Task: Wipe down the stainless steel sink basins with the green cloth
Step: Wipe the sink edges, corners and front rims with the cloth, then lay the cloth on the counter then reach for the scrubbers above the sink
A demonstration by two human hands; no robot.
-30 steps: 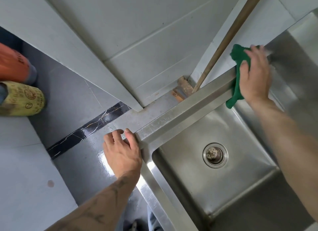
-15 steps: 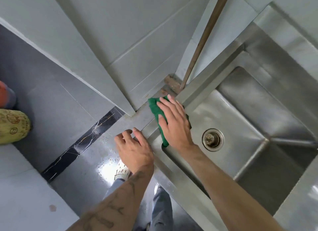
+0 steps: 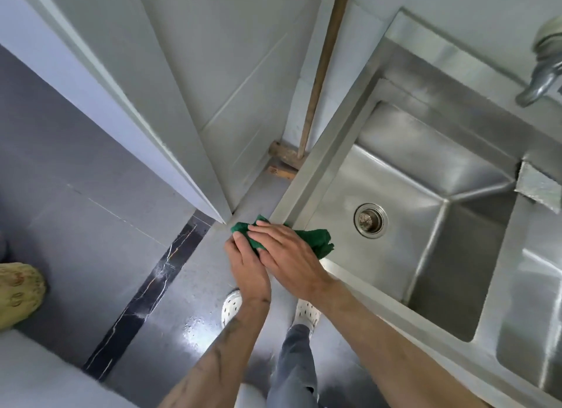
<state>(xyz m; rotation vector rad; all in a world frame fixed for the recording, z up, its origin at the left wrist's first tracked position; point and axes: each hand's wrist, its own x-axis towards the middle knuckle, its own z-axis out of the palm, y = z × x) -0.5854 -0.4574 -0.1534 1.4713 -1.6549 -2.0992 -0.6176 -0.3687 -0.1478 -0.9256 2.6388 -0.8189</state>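
The green cloth [image 3: 316, 239] lies bunched on the front-left corner of the stainless steel sink [image 3: 343, 134]. My right hand [image 3: 286, 255] presses flat on top of the cloth, fingers pointing left. My left hand [image 3: 246, 264] sits beside and partly under it, thumb and fingers touching the cloth's left end. The left basin [image 3: 425, 225] with its round drain [image 3: 370, 218] lies just right of the hands. Part of a second basin [image 3: 535, 331] shows at the right edge.
A wooden-handled tool [image 3: 319, 82] leans in the corner behind the sink. A tap [image 3: 544, 70] shows at top right. A white door panel [image 3: 121, 103] stands left. A yellow container [image 3: 18, 292] sits on the floor at far left. My white shoes [image 3: 231, 306] show below.
My right hand slid the cloth from the sink's far rim to its front-left corner. My left hand left the rim edge and joined the cloth. The view shifted right, showing the second basin.
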